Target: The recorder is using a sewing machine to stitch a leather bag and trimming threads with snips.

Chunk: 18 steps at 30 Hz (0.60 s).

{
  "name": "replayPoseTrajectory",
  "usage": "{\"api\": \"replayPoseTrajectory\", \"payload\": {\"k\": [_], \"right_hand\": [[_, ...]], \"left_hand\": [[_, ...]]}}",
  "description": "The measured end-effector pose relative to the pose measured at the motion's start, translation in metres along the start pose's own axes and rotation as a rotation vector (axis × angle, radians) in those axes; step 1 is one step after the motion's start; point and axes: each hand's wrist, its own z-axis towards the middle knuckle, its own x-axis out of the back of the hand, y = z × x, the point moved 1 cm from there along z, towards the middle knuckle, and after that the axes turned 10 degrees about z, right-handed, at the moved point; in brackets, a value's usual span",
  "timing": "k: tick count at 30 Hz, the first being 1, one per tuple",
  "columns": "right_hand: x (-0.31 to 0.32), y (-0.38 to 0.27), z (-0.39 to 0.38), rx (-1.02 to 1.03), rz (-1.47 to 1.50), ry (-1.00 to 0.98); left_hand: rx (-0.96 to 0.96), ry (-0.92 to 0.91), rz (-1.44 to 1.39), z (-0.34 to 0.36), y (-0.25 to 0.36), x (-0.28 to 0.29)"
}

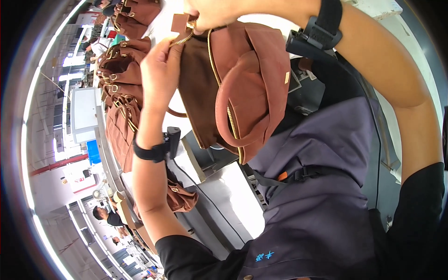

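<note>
A brown handbag [270, 60] with a rounded handle [223, 102] is in front of me, its zipped top gaping and the dark lining [198, 84] showing. My left hand [161, 70] pinches the bag's edge near the end of the gold-toothed zipper [185, 38]. Close beside it, my right hand [212, 14] is closed at the zipper's end, by a small gold metal piece. A flat brown tab [179, 23] sticks out there. The right fingertips are partly cut off and hidden at the top of the view.
Several more brown bags [123, 74] stand in a row along the left, and another brown bag [182, 196] is below my left forearm. Black cables [200, 189] run from both wrist bands. A white work surface [233, 196] is near my apron. People [109, 217] are farther off.
</note>
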Motion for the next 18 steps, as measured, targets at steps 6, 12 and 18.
{"api": "replayPoseTrajectory", "payload": {"k": [6, 12, 18], "right_hand": [[-0.002, -0.034, -0.007, 0.18, -0.032, 0.206], [0.015, -0.076, 0.022, 0.315, -0.098, 0.405], [-0.04, -0.043, 0.016, 0.434, -0.283, 0.686]], "left_hand": [[-0.252, 0.187, 0.451, -0.002, 0.016, 0.043], [-0.457, 0.091, 0.654, 0.033, 0.029, 0.169], [-0.798, 0.254, 0.984, 0.03, 0.026, 0.14]]}}
